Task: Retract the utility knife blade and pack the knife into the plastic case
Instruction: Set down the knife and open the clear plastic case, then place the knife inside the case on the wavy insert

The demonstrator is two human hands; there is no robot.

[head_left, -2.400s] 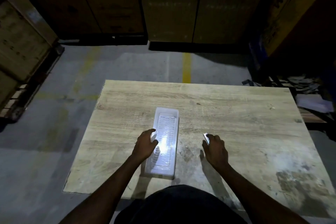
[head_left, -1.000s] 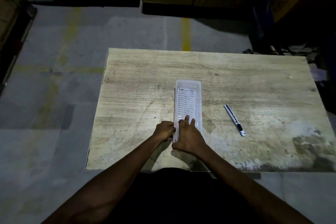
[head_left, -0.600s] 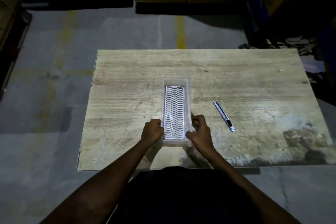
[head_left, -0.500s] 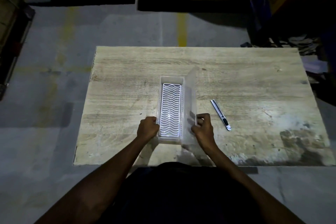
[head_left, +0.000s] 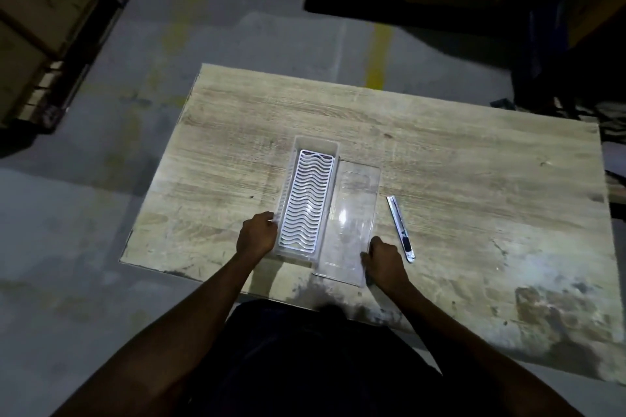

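Swung from upright, lid (head_left: 352, 217) now lies flat right of case (head_left: 306, 200), left hand (head_left: 256, 235) gripping case, right hand (head_left: 384, 259) curled on lid's corner, knife (head_left: 400, 228) just beside.

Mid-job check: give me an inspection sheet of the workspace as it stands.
Surface: wooden table, worn and stained at the near right.
Job's things: plastic case open, white wavy insert showing; clear lid lying flat on its right; utility knife on the table right of the lid, outside the case.
Clutter: nothing seen.
Hands: left hand at the case's left wall; right hand at the lid's near corner.
Cables: nothing seen.
Surroundings: concrete floor, yellow line, dark crates.
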